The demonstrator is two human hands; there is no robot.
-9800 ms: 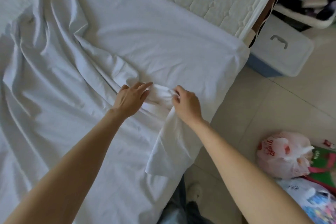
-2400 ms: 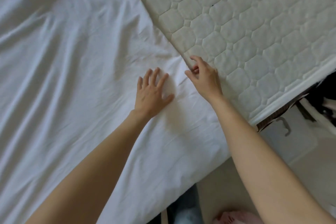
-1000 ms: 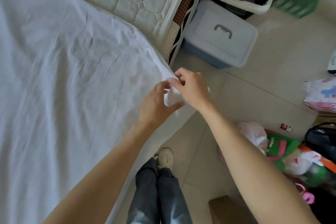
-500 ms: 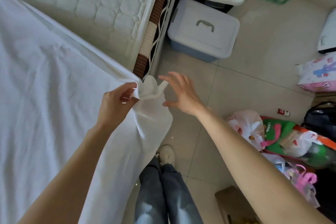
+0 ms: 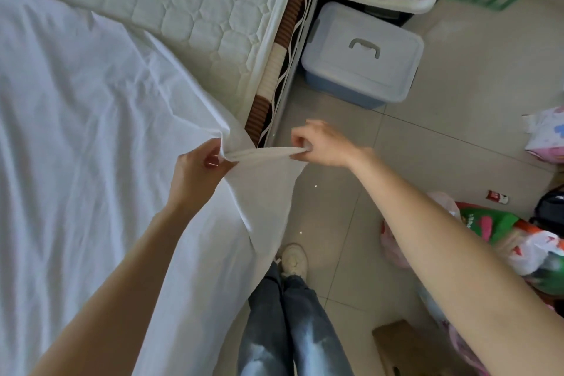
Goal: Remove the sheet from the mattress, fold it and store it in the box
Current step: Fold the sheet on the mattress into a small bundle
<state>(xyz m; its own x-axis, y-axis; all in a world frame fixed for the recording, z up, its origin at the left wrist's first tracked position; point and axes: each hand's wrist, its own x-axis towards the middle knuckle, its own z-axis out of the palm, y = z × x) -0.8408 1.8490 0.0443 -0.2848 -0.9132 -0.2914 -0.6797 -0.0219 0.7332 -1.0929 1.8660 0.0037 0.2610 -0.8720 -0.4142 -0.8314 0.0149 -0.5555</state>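
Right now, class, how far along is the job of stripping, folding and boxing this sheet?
Done: the white sheet is peeled off part of the quilted mattress. In hand: the left hand and right hand pinch a sheet edge stretched between them past the bedside. Left: most of the sheet lies spread on the bed, unfolded, and the blue storage box on the floor has its lid on.

Person viewed from above: both forearms bare, no sleeves, watch or jewellery visible. Left hand has dark red polished nails; right hand. Faded blue denim jeans with pale worn patches; cream lace-up sneaker.
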